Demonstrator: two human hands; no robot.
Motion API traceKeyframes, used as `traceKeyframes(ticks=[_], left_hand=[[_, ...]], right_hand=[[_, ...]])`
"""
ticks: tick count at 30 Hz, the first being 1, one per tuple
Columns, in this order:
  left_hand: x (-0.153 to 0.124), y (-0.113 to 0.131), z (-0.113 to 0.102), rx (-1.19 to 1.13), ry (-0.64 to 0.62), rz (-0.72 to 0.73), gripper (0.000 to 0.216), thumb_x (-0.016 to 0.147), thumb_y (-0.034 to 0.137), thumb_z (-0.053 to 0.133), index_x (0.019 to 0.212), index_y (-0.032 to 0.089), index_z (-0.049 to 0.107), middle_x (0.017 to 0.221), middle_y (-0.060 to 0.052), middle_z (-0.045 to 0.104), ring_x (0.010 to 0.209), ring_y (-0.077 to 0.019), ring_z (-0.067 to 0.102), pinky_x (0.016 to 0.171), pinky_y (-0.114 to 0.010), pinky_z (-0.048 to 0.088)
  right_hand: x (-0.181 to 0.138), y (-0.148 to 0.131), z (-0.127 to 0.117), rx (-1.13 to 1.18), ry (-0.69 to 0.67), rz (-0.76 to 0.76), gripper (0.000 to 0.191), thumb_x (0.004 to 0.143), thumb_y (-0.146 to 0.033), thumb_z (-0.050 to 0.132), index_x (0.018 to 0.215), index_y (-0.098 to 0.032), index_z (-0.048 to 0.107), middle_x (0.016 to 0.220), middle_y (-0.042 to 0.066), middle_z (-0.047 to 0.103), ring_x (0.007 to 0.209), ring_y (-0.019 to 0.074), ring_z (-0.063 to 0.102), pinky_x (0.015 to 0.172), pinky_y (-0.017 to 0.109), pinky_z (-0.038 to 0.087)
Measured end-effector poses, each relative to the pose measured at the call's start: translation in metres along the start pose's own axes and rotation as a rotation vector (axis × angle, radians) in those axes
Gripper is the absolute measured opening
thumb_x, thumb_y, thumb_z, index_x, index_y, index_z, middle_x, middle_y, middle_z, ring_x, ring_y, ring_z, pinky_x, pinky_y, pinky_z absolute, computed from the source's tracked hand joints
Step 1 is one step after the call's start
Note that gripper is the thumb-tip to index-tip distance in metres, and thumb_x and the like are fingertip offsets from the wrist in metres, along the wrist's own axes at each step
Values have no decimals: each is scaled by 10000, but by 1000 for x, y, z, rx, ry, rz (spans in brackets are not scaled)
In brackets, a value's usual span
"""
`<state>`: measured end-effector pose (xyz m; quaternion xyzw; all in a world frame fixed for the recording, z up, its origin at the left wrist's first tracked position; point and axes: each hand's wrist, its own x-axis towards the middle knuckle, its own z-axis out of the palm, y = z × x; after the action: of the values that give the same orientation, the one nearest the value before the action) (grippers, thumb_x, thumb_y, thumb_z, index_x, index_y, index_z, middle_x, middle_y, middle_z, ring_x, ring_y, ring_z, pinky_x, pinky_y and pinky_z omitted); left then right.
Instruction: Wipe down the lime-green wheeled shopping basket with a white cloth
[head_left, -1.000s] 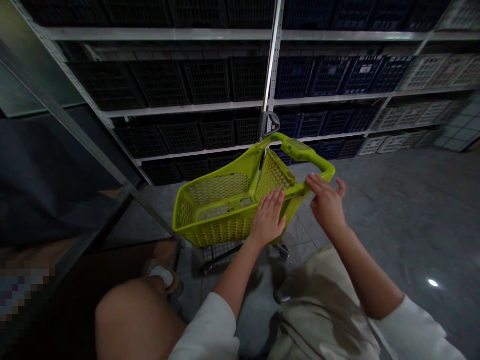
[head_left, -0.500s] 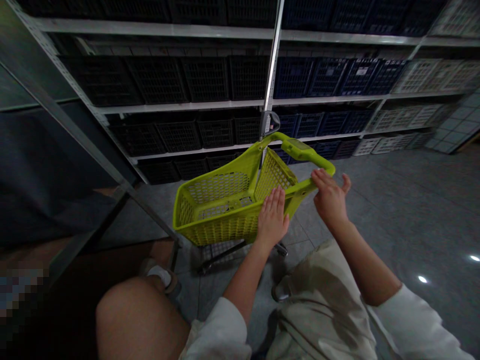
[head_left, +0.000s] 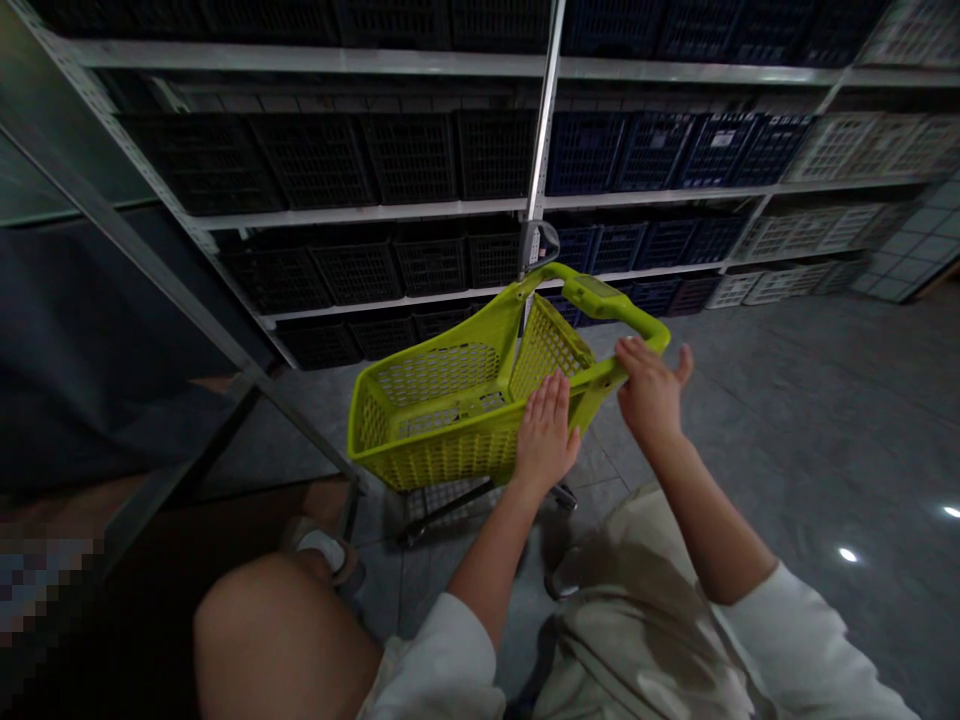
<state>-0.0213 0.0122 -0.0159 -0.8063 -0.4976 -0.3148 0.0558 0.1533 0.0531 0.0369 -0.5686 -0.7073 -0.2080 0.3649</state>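
Note:
A lime-green plastic shopping cart [head_left: 420, 462] with a perforated basket stands in front of me, its handle end to the right. My left hand [head_left: 546, 430] lies on the near rim, fingers stretched over it and nothing grasped. Further right, my right hand [head_left: 651, 388] rests its fingertips on the side of the rim near the curved handle [head_left: 634, 318], with the thumb sticking out. The basket holds nothing that I can see. A mesh flap [head_left: 551, 345] slants across its handle end. Dark legs and a wheel [head_left: 564, 497] show underneath.
Behind the cart run metal shelves [head_left: 345, 212] of black crates [head_left: 412, 155], blue crates [head_left: 652, 150] and pale crates [head_left: 836, 150]. At left stands a metal frame [head_left: 262, 375] near dark cloth [head_left: 82, 330]. Grey tiled floor [head_left: 787, 400] extends to the right.
My right hand has shifted slightly left along the rim, away from the handle's end. My left hand and the cart look almost unmoved.

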Motion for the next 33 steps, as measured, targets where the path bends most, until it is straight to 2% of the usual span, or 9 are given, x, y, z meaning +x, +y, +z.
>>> traceKeyframes(ticks=[3, 5, 12, 15, 19, 22, 27, 30, 33], left_hand=[[0, -1, 0, 14, -6, 4, 794, 906, 275, 516, 1563, 50, 131, 1664, -159, 215, 1554, -255, 152, 1258, -451, 235], [-1, -1, -1, 11, -2, 11, 786, 908, 266, 511, 1565, 59, 134, 1663, -154, 223, 1552, -255, 159, 1256, -458, 241], [-3, 0, -1, 13, 4, 2, 788, 921, 297, 519, 1565, 58, 134, 1669, -150, 203, 1550, -265, 166, 1259, -454, 233], [-3, 0, 0, 16, 13, 4, 805, 918, 306, 525, 1568, 63, 116, 1671, -147, 197, 1553, -263, 153, 1259, -454, 234], [-4, 0, -1, 32, 22, 12, 804, 904, 281, 527, 1565, 62, 125, 1660, -149, 235, 1553, -247, 157, 1260, -441, 241], [-5, -1, -2, 53, 10, 4, 786, 914, 292, 505, 1567, 64, 132, 1661, -143, 236, 1550, -249, 168, 1261, -442, 241], [-5, -1, -2, 73, 3, 5, 774, 931, 314, 484, 1573, 73, 126, 1672, -125, 205, 1554, -246, 149, 1260, -429, 234], [-4, 0, -1, 67, -1, 8, 785, 931, 321, 489, 1574, 70, 117, 1672, -131, 202, 1552, -251, 155, 1257, -434, 241], [-4, 0, -1, 60, 0, 3, 798, 927, 326, 496, 1573, 63, 108, 1672, -138, 200, 1552, -257, 159, 1257, -440, 239]], right_hand=[[-17, -35, 6, 56, -152, -222, 590, 789, -16, 399, 1302, -202, 622, 1352, 110, 660, 1327, 245, 552, 1203, 568, 154], [-18, -33, 2, 79, -201, -295, 602, 796, -9, 393, 1312, -226, 616, 1369, 83, 652, 1331, 224, 550, 1207, 545, 163], [20, 47, -17, -39, -12, 56, 583, 748, -15, 400, 1239, -195, 657, 1315, 125, 680, 1271, 280, 598, 1168, 662, 126], [13, 22, -11, -38, -46, 17, 579, 748, -12, 407, 1249, -172, 649, 1330, 138, 669, 1292, 276, 582, 1176, 611, 194], [-11, -35, -2, 45, -210, -256, 579, 772, 10, 401, 1282, -137, 633, 1351, 120, 660, 1327, 229, 552, 1113, 428, 351], [-19, -45, -4, 22, -227, -304, 583, 821, 2, 387, 1342, -168, 588, 1430, 106, 599, 1327, 227, 550, 1090, 452, 315], [-2, 8, -19, -58, -220, -300, 580, 867, -4, 341, 1352, -220, 574, 1411, 98, 616, 1310, 237, 562, 1091, 517, 205], [11, 41, -25, -94, -127, -158, 545, 877, -28, 341, 1319, -205, 605, 1386, 121, 634, 1284, 256, 579, 1084, 519, 197], [11, 39, -22, -117, -40, -33, 543, 850, -36, 379, 1329, -176, 595, 1393, 145, 623, 1284, 280, 576, 1074, 521, 218]])
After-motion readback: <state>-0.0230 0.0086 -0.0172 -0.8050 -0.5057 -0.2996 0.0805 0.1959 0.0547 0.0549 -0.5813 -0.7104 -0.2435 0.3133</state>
